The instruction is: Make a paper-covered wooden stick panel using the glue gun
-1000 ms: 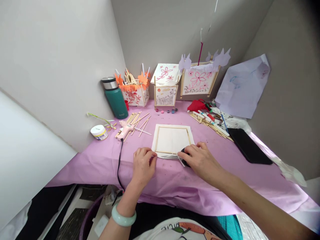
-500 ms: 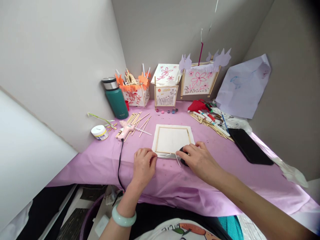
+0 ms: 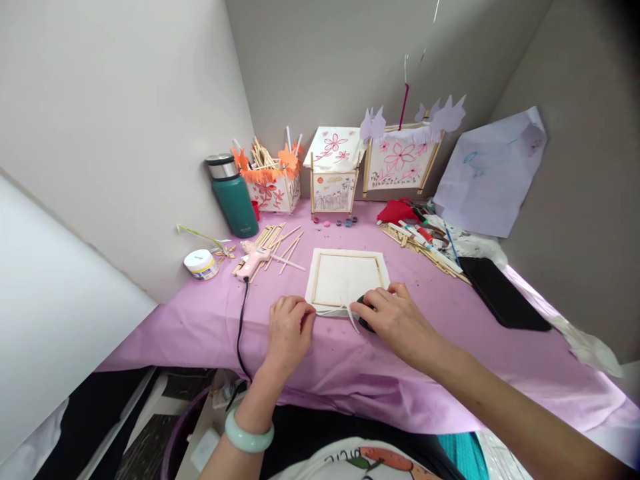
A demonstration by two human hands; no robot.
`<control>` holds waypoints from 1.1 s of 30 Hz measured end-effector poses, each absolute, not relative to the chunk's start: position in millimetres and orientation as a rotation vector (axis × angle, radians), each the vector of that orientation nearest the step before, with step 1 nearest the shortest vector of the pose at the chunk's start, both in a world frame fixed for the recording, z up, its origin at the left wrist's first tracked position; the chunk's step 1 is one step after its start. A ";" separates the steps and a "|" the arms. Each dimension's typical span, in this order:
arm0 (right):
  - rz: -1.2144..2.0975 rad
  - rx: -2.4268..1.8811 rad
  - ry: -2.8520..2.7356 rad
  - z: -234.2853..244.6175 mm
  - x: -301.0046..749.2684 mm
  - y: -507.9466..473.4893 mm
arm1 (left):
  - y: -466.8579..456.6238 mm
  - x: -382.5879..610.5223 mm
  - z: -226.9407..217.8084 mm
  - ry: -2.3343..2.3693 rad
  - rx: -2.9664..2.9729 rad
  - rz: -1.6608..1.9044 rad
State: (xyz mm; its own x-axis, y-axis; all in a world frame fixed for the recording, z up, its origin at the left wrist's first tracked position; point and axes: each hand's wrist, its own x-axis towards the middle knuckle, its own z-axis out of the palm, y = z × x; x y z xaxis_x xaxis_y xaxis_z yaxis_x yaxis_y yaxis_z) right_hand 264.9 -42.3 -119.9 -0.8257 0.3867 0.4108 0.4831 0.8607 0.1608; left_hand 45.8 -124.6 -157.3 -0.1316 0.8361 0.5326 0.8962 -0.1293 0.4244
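A white paper sheet [image 3: 346, 280] lies on the cloth with a square frame of thin wooden sticks [image 3: 313, 280] on it. My left hand [image 3: 290, 327] is closed, thumb and fingers pinching the sheet's near left corner. At the sheet's near right corner, my right hand [image 3: 393, 317] is closed around black-handled scissors [image 3: 367, 313]; the fingers cover much of the handle and the blades are hard to make out. A narrow white paper strip [image 3: 353, 321] curls off the near edge beside the right fingertips.
Left of the sheet lie a pink glue gun [image 3: 253, 260], loose sticks [image 3: 290, 250] and a white jar [image 3: 201, 265]. Behind stand a green bottle [image 3: 234, 203] and decorated paper lanterns [image 3: 334, 190]. To the right are markers [image 3: 425, 243] and a black phone [image 3: 503, 293].
My right hand has shifted very slightly left along the near edge, and the paper strip there curls more. My left hand keeps its pinch at the corner.
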 end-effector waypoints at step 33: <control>-0.348 -0.677 -2.710 -114.3 243.4 -47.0 | -122.9 46.3 -156.9 -2.034 -1.999 -1.209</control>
State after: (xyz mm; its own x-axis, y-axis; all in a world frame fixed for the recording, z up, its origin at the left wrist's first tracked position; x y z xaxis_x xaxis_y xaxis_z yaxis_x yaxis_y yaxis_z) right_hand 243.4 -47.0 -114.3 -0.8345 0.4112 0.3667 0.4906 0.8575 0.1549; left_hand 46.3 -122.9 -156.9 -0.1667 0.8298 0.5326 0.8644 -0.1369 0.4839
